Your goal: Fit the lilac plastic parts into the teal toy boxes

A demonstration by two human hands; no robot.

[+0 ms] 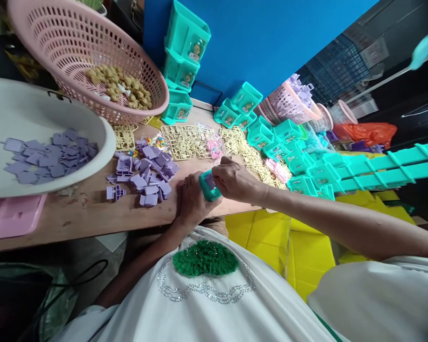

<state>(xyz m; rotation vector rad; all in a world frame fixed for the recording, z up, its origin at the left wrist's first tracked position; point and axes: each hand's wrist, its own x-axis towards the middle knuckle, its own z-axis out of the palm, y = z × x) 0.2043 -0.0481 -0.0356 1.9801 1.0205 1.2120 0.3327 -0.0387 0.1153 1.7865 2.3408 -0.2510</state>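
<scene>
My left hand is wrapped around a small teal plastic box, its open side facing up, near the table's front edge. A bit of a purple plastic piece shows inside the box. Over that opening, my right hand is closed with its fingers pressed together at the box's rim; what they pinch, if anything, is hidden. Just left of my hands lies a pile of purple plastic pieces. Behind them, cream plastic part frames are spread beside a bag of pink pieces.
A white basin with purple pieces and a pink basket with tan pieces stand left. Teal boxes are stacked at the back and on the right. Yellow cartons lie below the table's right side.
</scene>
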